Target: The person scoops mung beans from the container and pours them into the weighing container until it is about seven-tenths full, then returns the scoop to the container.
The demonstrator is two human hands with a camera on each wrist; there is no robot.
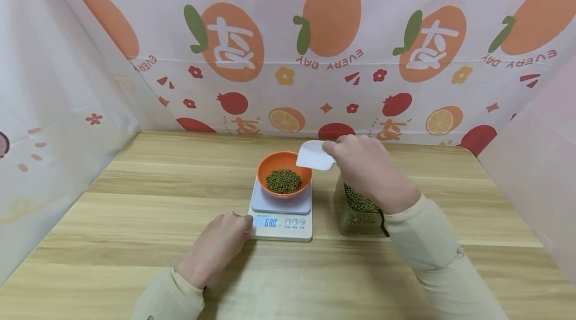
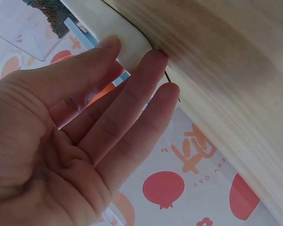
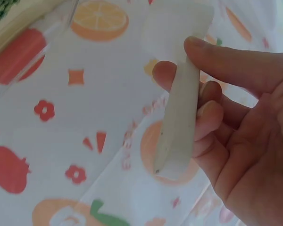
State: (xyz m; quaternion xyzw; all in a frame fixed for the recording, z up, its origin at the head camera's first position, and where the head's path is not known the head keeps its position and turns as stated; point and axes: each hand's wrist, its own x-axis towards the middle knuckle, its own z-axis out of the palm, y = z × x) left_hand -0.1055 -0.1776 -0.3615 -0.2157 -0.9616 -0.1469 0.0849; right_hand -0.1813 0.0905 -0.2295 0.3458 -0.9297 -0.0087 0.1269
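Observation:
My right hand (image 1: 369,170) grips a white plastic scoop (image 1: 315,155) by its handle (image 3: 178,127), thumb along the top of it. The scoop's flat blade overlaps the right rim of an orange bowl (image 1: 263,172) in the head view. Green mung beans (image 1: 283,181) cover the bowl's bottom. The bowl stands on a white kitchen scale (image 1: 292,232) with a lit digital display (image 1: 269,223). At the scale's front left corner my left hand (image 1: 220,242) pinches the edge between thumb and fingers (image 2: 141,94).
A clear container (image 1: 355,225) of mung beans stands right of the scale, partly hidden under my right forearm. The wooden table (image 1: 135,200) ends at a fruit-print curtain (image 1: 279,65) behind, with pale curtains at both sides.

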